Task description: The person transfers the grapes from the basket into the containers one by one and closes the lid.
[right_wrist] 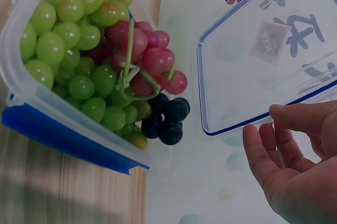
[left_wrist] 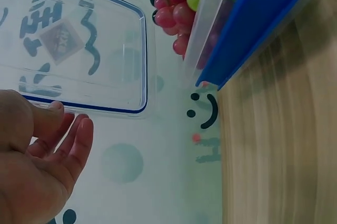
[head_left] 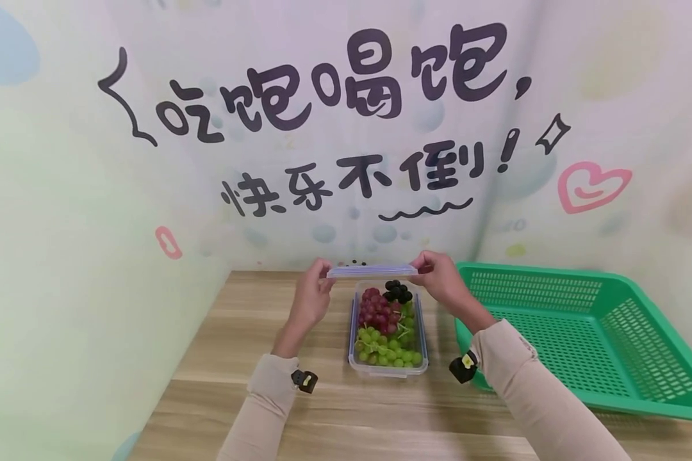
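A clear lid with a blue seal [head_left: 372,271] hangs level above the far end of a clear container [head_left: 389,371]. My left hand [head_left: 313,293] pinches the lid's left edge; in the left wrist view the thumb [left_wrist: 50,113] presses on its rim. At the opposite edge my right hand [head_left: 443,279] pinches the lid between thumb and fingers, as the right wrist view shows. Inside the container lie green grapes [head_left: 387,349], red grapes [head_left: 378,311] and a small bunch of black grapes [head_left: 397,292]. The blue side flap [left_wrist: 258,24] of the container hangs unlatched.
A green plastic basket [head_left: 617,277] stands on the right of the wood-grain table [head_left: 219,390], close to my right forearm. Behind the table rises a printed wall covering [head_left: 323,237] with dark lettering. The table's left edge runs beside my left forearm.
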A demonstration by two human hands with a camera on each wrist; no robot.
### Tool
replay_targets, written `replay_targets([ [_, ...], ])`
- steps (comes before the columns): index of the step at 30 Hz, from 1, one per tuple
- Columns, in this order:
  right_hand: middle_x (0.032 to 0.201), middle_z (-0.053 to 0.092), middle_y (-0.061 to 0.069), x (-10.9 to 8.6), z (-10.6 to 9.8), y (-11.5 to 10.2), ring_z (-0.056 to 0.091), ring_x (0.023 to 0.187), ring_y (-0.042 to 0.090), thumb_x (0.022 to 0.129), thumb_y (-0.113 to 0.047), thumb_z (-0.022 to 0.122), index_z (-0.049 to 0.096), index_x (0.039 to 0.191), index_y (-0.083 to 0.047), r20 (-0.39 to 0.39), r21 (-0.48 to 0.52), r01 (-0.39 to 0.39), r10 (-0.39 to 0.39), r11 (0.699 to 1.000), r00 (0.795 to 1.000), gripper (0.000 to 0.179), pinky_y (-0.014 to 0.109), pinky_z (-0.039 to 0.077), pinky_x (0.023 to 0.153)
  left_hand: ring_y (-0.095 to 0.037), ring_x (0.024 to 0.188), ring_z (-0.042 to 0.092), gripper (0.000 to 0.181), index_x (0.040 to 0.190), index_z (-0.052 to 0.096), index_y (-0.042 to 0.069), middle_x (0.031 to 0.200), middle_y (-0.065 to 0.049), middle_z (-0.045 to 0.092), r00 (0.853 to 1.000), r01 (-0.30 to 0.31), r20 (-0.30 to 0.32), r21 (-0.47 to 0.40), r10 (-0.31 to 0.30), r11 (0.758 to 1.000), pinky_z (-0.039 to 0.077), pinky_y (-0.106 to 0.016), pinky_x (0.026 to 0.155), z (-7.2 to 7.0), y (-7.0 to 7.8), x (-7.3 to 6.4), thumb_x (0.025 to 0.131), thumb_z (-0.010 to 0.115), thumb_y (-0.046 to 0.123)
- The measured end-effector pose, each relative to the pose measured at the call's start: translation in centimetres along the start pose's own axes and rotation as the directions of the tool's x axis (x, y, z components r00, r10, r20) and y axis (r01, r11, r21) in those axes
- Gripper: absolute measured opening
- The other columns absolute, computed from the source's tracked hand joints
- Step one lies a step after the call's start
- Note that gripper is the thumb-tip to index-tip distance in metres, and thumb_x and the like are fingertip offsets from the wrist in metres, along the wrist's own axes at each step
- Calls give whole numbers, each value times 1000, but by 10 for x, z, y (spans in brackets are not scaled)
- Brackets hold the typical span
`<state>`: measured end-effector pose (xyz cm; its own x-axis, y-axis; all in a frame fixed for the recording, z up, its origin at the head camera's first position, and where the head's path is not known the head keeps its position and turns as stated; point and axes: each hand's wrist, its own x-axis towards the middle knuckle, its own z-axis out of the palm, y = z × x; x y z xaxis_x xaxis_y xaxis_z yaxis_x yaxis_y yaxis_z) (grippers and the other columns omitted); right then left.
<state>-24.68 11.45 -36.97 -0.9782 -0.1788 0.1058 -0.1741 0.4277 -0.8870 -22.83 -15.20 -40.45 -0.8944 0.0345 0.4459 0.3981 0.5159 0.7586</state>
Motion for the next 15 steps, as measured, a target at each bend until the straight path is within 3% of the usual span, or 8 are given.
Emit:
replay_targets([
  [8,116,65,24,-4,-3,12,66,104,34,88,20,50,61,88,3,25,-32,-14,15,999,1000,21,43,59,86,-36,113,64,26,99,55,4,114,-18,67,999,19,30,-22,-19,1000,56,-44,94,17,-8,-3,87,53,-20],
  [15,120,67,23,-5,-2,20,67,105,38,88,17,55,61,83,0,5,-99,-36,37,994,999,19,41,59,81,-35,115,63,29,98,53,4,119,-17,66,998,24,61,-49,-21,999,55,-41,95,27,-16,-9,86,49,-23],
])
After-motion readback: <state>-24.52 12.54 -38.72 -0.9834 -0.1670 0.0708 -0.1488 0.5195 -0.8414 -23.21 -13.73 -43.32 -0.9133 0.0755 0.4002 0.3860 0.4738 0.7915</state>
